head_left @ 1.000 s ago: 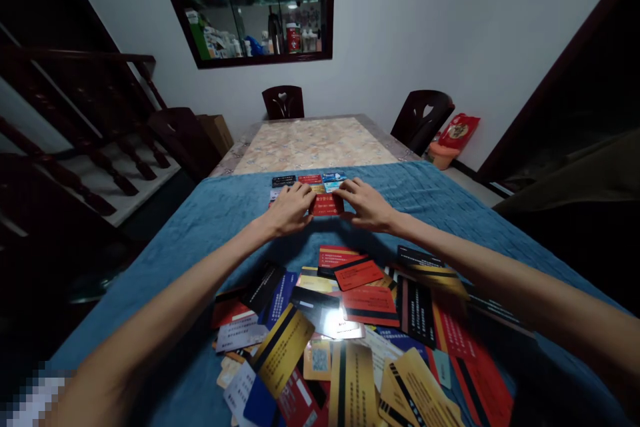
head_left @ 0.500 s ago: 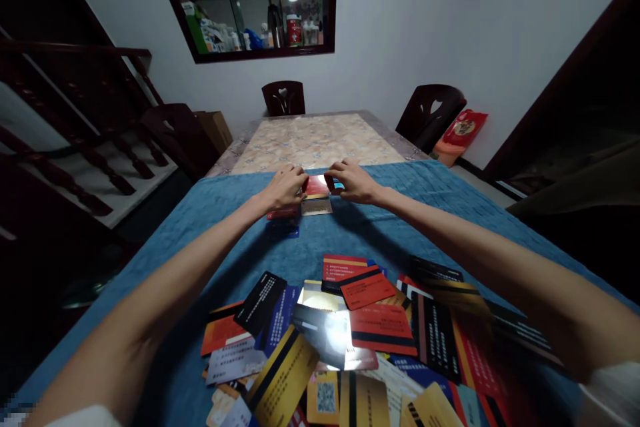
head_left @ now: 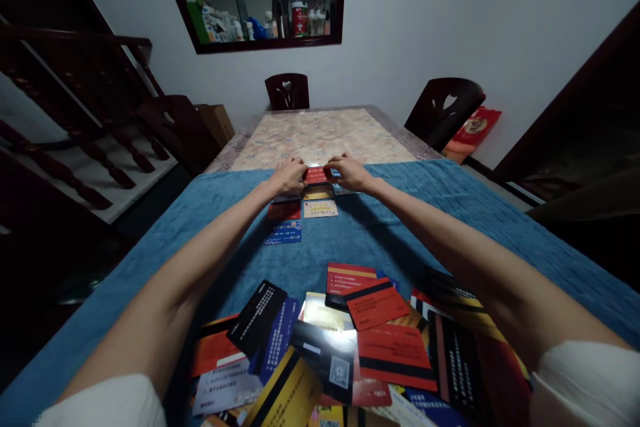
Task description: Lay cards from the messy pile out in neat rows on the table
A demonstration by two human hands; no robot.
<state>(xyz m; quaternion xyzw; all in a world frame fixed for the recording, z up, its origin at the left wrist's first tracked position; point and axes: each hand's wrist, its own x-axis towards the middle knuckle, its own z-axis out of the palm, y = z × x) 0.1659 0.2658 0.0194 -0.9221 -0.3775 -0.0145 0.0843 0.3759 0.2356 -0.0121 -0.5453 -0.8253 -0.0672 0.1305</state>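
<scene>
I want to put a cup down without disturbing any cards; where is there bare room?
The patterned tabletop beyond the blue cloth is bare. So is cloth outside each forearm, left and right, and a strip between the blue card and the near pile. It's crowded at that pile and around both hands.

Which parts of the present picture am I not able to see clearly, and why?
Head view:
- Writing on the far red card, between left hand and right hand: too small.
- Cards beneath left hand: partly covered by it.
- Card pile: near side cut by bottom edge.
- Cabinet: top cut by upper edge.
</scene>
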